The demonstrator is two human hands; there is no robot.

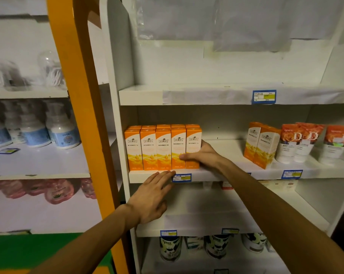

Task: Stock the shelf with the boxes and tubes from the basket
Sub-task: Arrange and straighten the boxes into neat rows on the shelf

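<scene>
Fingers [188,156] of the right hand [204,155] are wrapped round the end of the row of orange-and-white cardboard boxes [163,148], thumb laid across the fronts. The row is stood upright at the left of the white middle shelf [226,173]. The left hand [151,196] is held flat, fingers straight, tips touching the shelf's front edge, nothing gripped. Orange-and-white tubes [313,143] are seen far right.
</scene>
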